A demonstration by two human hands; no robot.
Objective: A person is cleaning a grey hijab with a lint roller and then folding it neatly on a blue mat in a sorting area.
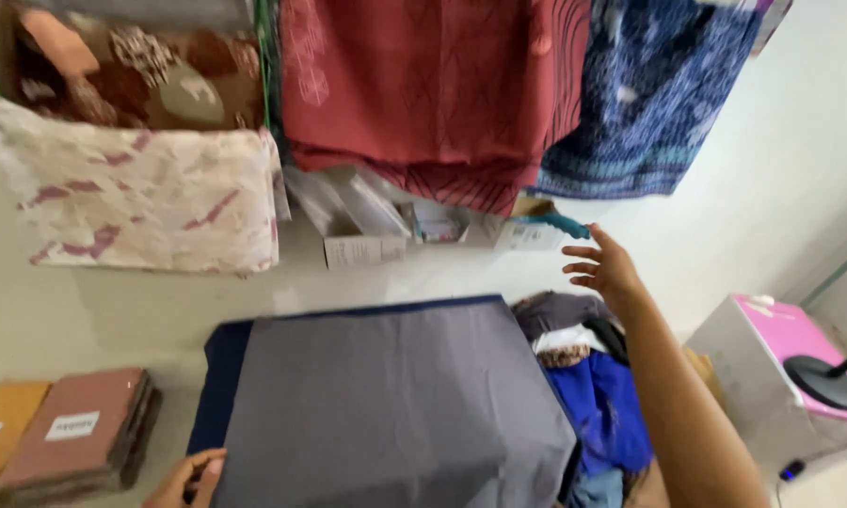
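Grey cloth (395, 404) under left hand (190, 478) fingertips, right hand (604, 265) spread wide, cardboard boxes (358, 226) holding packets

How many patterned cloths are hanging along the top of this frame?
4, left to right: a brown floral cloth at top left, a cream cloth with pink marks below it, a red cloth in the middle, a blue cloth at right. Others may hang behind.
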